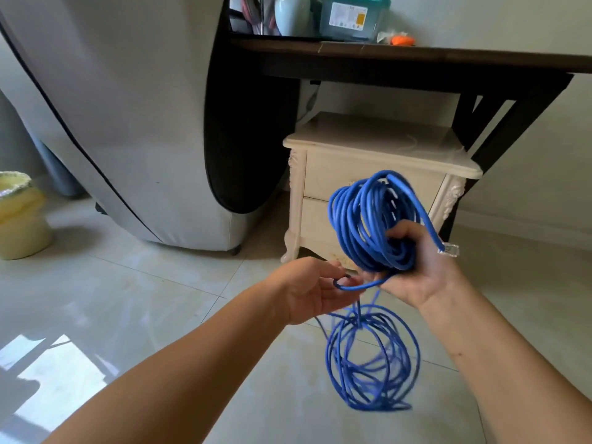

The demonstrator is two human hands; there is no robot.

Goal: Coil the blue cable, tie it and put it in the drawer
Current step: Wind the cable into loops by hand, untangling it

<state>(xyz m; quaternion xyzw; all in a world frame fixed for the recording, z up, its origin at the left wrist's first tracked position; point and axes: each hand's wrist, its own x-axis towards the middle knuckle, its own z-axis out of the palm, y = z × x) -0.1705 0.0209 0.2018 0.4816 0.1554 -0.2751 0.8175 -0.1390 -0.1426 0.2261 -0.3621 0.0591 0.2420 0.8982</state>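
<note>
Tiled floor (160,315), cream nightstand (368,136) ahead, drawers (326,181) closed. Abt half of blue cable (368,219) coiled in right hand (416,274) grip; left hand (314,290) curled round feed strand; rest hangs loose below. Tie + stow not done.

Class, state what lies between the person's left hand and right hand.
In the head view, one strand of the blue cable spans from the left hand to the right hand.
</note>
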